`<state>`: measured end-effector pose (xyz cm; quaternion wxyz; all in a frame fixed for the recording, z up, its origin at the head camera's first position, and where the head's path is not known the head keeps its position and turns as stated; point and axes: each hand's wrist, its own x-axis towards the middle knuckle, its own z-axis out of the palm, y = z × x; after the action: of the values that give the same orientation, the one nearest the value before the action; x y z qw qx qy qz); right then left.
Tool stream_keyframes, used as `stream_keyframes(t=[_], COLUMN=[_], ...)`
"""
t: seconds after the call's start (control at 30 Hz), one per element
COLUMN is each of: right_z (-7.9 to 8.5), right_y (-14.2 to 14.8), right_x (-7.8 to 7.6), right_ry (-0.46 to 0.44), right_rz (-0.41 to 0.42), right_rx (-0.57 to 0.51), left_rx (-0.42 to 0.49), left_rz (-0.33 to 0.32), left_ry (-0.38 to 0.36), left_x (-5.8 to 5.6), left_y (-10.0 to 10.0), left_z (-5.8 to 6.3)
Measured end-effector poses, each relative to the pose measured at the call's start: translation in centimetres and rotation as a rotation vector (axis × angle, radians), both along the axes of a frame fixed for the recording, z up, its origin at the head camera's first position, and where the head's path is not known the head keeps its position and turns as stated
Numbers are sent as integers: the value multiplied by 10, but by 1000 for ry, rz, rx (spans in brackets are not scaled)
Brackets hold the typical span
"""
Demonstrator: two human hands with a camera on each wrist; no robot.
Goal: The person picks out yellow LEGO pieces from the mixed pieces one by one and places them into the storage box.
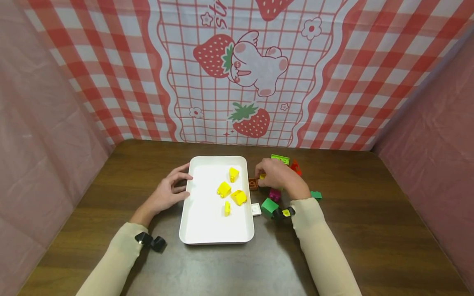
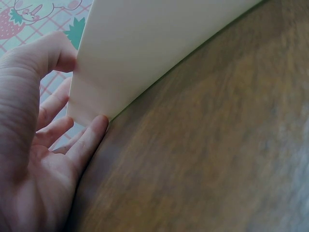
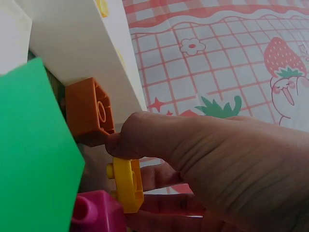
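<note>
My left hand (image 1: 168,193) rests its fingertips against the left side of a white tray (image 1: 201,226), fingers spread along the rim. In the left wrist view the fingertips touch the tray's outer wall (image 2: 130,48). Several yellow toy bricks (image 1: 224,189) lie scattered inside the tray. Just right of the tray, my right hand (image 1: 277,174) pinches a yellow toy brick (image 3: 126,186) between thumb and fingers. An orange-brown brick (image 3: 87,111) sits beside the thumb, close to the tray wall, and a magenta brick (image 3: 101,212) is just below the held one.
Around the right hand lie a light green plate brick (image 1: 280,159), a red piece (image 1: 295,167), a big green brick (image 1: 269,206), a small green brick (image 1: 316,195) and a white brick (image 1: 256,209). A checked strawberry cloth (image 1: 252,123) hangs behind the wooden table (image 1: 370,230).
</note>
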<state>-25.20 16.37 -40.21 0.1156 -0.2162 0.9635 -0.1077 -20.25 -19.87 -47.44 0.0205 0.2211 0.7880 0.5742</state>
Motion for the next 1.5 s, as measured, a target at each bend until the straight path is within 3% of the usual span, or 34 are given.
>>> stream_keyframes(t=[0.27, 0.83, 1.23, 1.5], right_z=[8, 27, 23, 17], right_y=[-3, -9, -9, -10], right_x=[3, 17, 17, 18], right_ry=[44, 122, 153, 113], right_rz=[35, 28, 33, 30], right_rx=[4, -38, -72, -43], left_rx=[-14, -25, -17, -21], left_rz=[7, 15, 3, 6], left_ry=[8, 0, 10, 7], left_x=[0, 2, 1, 0], left_y=[-1, -2, -1, 0], left_z=[-1, 1, 0, 0])
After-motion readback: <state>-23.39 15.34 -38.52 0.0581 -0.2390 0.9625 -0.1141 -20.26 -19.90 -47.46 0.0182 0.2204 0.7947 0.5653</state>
